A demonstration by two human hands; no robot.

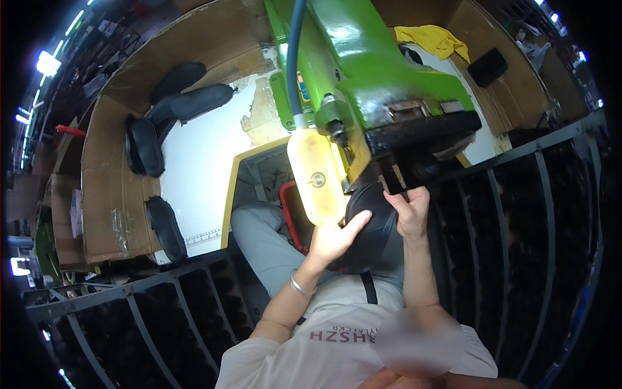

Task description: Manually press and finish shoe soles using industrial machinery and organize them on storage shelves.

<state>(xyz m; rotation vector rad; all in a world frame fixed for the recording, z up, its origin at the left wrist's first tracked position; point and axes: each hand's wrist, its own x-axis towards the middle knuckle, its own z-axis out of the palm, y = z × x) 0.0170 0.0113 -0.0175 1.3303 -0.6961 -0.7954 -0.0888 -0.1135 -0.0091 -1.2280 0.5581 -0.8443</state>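
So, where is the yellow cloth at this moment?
In the head view, the yellow cloth lies at the upper right, just behind the green machine, on the white surface beside a cardboard wall.

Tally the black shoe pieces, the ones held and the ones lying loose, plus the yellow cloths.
Black shoe piece held in both hands: 1
Loose black shoe pieces on the white bench: 4
Yellow cloth: 1
Total: 6
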